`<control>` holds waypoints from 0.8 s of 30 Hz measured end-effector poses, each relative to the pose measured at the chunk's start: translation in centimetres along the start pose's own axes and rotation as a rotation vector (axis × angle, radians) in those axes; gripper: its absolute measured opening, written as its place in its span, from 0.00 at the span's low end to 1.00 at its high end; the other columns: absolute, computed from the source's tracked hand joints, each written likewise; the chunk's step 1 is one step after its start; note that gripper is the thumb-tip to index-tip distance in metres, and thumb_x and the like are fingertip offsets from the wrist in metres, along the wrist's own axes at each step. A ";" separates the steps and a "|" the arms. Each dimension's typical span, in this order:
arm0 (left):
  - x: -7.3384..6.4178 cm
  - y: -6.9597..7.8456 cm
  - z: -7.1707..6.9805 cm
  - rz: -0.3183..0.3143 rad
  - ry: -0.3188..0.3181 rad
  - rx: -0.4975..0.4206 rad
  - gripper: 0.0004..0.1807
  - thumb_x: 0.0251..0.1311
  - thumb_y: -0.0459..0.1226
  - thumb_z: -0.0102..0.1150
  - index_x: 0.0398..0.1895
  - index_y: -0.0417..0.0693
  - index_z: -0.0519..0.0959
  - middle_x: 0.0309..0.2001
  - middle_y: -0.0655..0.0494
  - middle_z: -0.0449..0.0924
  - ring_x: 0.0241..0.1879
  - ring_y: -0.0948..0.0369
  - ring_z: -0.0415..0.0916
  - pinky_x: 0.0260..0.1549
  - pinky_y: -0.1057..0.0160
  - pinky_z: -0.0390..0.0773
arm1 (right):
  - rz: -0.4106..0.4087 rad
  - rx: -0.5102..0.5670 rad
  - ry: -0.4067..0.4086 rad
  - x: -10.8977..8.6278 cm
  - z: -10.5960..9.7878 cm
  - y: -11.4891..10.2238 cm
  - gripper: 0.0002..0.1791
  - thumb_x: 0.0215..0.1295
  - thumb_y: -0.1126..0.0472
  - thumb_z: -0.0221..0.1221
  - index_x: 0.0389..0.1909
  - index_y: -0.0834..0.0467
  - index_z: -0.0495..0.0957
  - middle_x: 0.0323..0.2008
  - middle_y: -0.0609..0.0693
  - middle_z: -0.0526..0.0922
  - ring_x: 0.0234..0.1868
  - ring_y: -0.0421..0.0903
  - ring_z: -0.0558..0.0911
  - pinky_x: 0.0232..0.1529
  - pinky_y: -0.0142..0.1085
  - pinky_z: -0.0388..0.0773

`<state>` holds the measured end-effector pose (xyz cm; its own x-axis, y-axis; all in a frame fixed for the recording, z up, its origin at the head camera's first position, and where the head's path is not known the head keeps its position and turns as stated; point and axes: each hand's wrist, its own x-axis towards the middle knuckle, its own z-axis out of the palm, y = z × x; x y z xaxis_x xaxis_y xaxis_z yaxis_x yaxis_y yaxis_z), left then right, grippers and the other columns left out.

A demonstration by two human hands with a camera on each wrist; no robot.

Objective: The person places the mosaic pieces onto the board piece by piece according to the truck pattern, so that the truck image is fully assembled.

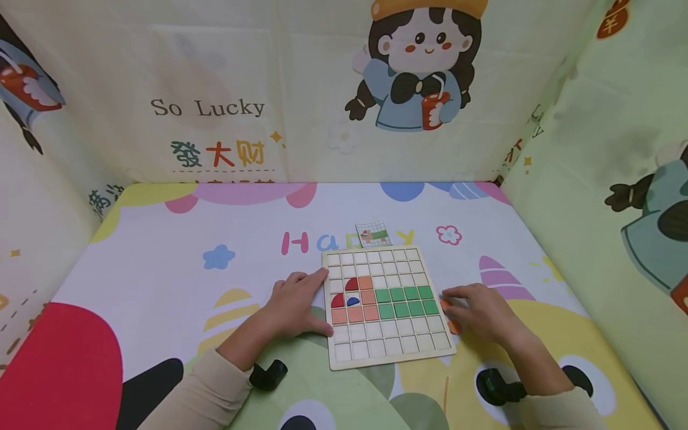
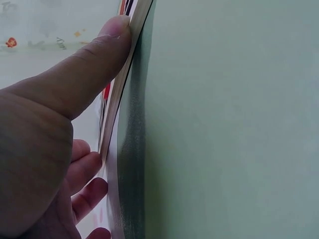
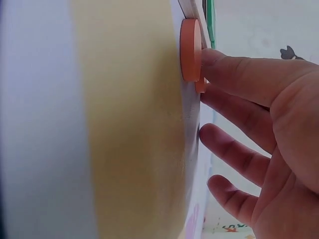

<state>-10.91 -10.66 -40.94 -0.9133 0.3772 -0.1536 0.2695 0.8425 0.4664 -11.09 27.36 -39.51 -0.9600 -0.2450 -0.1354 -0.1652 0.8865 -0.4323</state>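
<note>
A square wooden grid board (image 1: 374, 348) lies flat on the cloth. Green square tiles (image 1: 401, 310), salmon square tiles (image 1: 339, 316), red curved pieces (image 1: 352, 284) and one blue curved piece (image 1: 352, 301) sit in its cells. My left hand (image 1: 295, 306) spreads along the board's left edge, with the thumb (image 2: 97, 62) and index finger touching it. Beside the right edge, my right hand (image 1: 482, 309) touches two orange rounded pieces (image 3: 190, 52) lying on the cloth. Its thumb tip meets the nearer piece, and the other fingers extend loosely.
A small printed card (image 1: 373, 233) with a coloured grid pattern lies just beyond the board's far edge. The patterned cloth (image 1: 161, 263) covers the table. Printed fabric walls (image 1: 312, 89) stand behind and at both sides.
</note>
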 end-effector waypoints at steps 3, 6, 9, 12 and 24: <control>0.0 0.0 0.0 0.001 0.002 0.003 0.62 0.37 0.61 0.79 0.77 0.53 0.58 0.66 0.53 0.71 0.66 0.47 0.59 0.57 0.42 0.62 | 0.001 0.000 0.000 0.1 0.0 0.0 0.21 0.62 0.56 0.68 0.53 0.62 0.84 0.52 0.61 0.82 0.57 0.66 0.75 0.56 0.62 0.70; 0.0 0.0 -0.1 0.001 0.003 0.003 0.62 0.37 0.61 0.79 0.76 0.52 0.58 0.66 0.53 0.71 0.66 0.47 0.60 0.57 0.42 0.62 | 0.002 -0.002 0.000 0.1 0.1 0.0 0.20 0.62 0.57 0.68 0.52 0.62 0.84 0.52 0.61 0.83 0.56 0.65 0.75 0.56 0.61 0.71; 0.0 0.1 -0.1 -0.003 0.000 0.002 0.62 0.37 0.61 0.79 0.76 0.53 0.58 0.66 0.53 0.71 0.65 0.47 0.60 0.57 0.42 0.62 | 0.006 -0.013 -0.001 0.2 0.1 -0.1 0.19 0.62 0.57 0.68 0.52 0.61 0.85 0.50 0.60 0.83 0.54 0.64 0.76 0.54 0.60 0.72; 0.0 0.2 -0.1 -0.008 -0.003 0.002 0.62 0.37 0.61 0.79 0.76 0.53 0.58 0.66 0.53 0.71 0.66 0.47 0.60 0.57 0.42 0.62 | 0.014 -0.020 0.000 0.2 0.1 -0.3 0.18 0.62 0.58 0.68 0.51 0.61 0.85 0.49 0.59 0.84 0.53 0.62 0.77 0.53 0.58 0.74; 0.1 0.1 -0.1 -0.001 -0.007 -0.003 0.62 0.38 0.61 0.79 0.76 0.52 0.58 0.66 0.53 0.71 0.66 0.47 0.60 0.57 0.42 0.62 | -0.039 -0.074 0.061 0.5 0.3 -0.1 0.14 0.62 0.60 0.65 0.47 0.62 0.86 0.43 0.56 0.86 0.47 0.59 0.79 0.48 0.54 0.77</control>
<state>-10.99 -10.61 -40.86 -0.9113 0.3792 -0.1602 0.2678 0.8416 0.4691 -11.47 27.03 -39.77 -0.9642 -0.2572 -0.0647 -0.2164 0.9040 -0.3687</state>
